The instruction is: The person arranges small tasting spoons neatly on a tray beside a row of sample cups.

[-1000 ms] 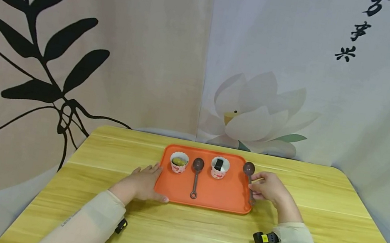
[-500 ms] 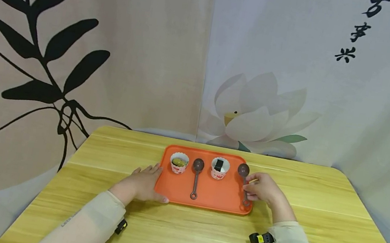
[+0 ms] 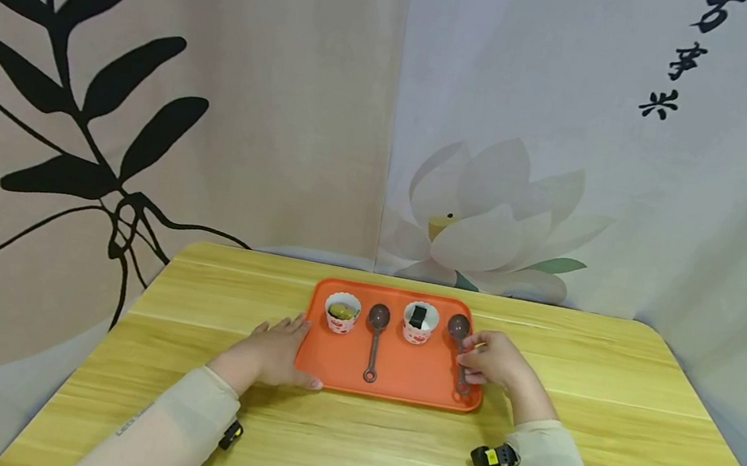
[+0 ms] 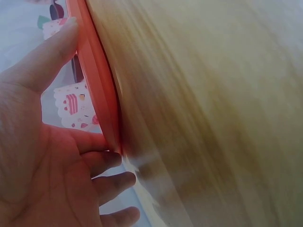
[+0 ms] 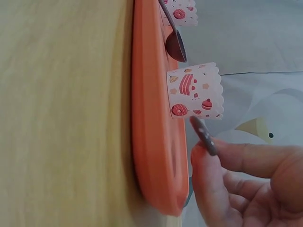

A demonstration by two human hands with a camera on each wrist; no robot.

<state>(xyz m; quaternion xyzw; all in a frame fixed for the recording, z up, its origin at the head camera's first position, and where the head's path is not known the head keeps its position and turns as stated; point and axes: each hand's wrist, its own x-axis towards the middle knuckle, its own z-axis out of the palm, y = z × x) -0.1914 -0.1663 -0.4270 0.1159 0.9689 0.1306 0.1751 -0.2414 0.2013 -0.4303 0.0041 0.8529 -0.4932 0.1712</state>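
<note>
An orange tray (image 3: 409,379) holds two paper cups with red prints. The left cup (image 3: 340,325) contains something olive-green, the right cup (image 3: 416,334) a black-and-white piece. Between the cups lies a brown ladle-like spoon (image 3: 378,317). My right hand (image 3: 504,367) pinches the handle of a second brown spoon (image 3: 458,326) between thumb and fingers, over the tray's right side. In the right wrist view the handle end (image 5: 203,135) is raised above the tray. My left hand (image 3: 270,350) rests at the tray's left front corner, its fingers spread and thumb touching the front rim.
The tray sits near the back edge of a yellow wood-grain table (image 3: 340,454). Behind the table hangs a printed curtain (image 3: 293,92). Dark devices are strapped at both wrists, such as the right wrist camera (image 3: 488,459).
My right hand has moved left with the spoon, from over the tray's right rim to inside it, beside the right cup. The left hand, cups and middle spoon stay where they were.
</note>
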